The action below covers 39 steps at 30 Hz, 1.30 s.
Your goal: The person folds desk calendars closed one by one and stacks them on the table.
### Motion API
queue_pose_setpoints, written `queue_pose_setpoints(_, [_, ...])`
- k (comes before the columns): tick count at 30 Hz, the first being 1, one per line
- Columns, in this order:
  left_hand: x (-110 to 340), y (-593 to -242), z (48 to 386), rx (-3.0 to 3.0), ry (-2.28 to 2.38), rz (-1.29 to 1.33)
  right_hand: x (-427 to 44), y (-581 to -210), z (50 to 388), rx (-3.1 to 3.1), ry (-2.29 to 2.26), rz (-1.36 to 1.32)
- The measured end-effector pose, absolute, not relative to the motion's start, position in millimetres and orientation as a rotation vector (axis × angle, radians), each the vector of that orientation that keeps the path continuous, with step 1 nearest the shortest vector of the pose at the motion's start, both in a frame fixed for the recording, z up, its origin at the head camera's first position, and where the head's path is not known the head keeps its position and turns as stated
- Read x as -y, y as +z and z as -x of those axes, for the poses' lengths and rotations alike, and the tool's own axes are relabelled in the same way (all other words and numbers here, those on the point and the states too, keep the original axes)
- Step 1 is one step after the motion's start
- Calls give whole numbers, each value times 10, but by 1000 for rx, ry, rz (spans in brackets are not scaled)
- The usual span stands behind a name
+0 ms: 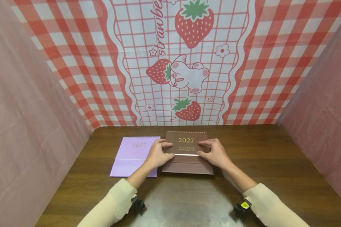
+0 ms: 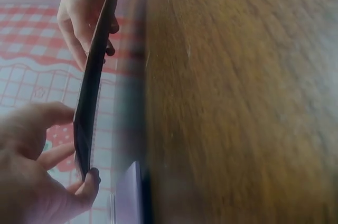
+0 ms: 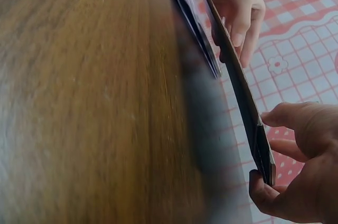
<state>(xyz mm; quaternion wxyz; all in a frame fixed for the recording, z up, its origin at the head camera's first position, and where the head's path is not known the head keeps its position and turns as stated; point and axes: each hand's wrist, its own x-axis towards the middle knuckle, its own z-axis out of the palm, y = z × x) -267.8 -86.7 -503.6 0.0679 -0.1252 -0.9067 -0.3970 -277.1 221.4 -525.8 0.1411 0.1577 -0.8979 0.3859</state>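
A brown 2027 desk calendar [image 1: 186,167] is held level between two hands, with gold lettering and a spiral binding along its far edge. At its left edge the left hand [image 1: 157,155] grips it, thumb on top and fingertips curling beneath, as the left wrist view shows. The right hand [image 1: 216,154] pinches the opposite edge the same way. From the side, the calendar [image 2: 91,89] is a thin, nearly flat slab, raised off the table. A purple 2027 desk calendar [image 1: 132,167] lies to its left, partly covered by the left hand and forearm.
Both calendars are near the back of a brown wooden table [image 1: 244,138]. Behind it hangs a red-and-white checked cloth [image 1: 261,78] with strawberry prints. Pink curtains [image 1: 25,126] enclose the left and right sides. A dark wrist device [image 1: 138,204] hangs under the left sleeve.
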Motion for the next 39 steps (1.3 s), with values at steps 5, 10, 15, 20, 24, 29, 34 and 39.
queue_pose_setpoints(5, [970, -5127, 2709, 2737, -1167, 354, -2105, -5248, 2737, 2615, 1078, -446])
queue_pose_setpoints(10, [1104, -5140, 2670, 2728, -1188, 329, -1955, -5168, 2638, 2619, 1113, -480])
queue_pose_setpoints(15, [1243, -4994, 2547, 2698, -1205, 309, -1759, -5042, 2569, 2646, 1126, -477])
queue_pose_setpoints(20, [1355, -4690, 2349, 2698, -1232, 288, -1597, -5133, 2725, 2705, 1111, -453])
queue_pose_setpoints(24, [1451, -4520, 2272, 2738, -1256, 231, -1413, -5036, 2715, 2730, 1144, -444])
queue_pose_setpoints(29, [1618, -4494, 2260, 2729, -1276, 196, -1233, -5240, 2879, 2715, 1119, -463])
queue_pose_setpoints(34, [1821, -4596, 2334, 2666, -1282, 219, -1037, -5273, 2936, 2723, 1127, -472])
queue_pose_setpoints(39, [2162, -4981, 2596, 2705, -1191, 178, -809, -5229, 2901, 2733, 1143, -477])
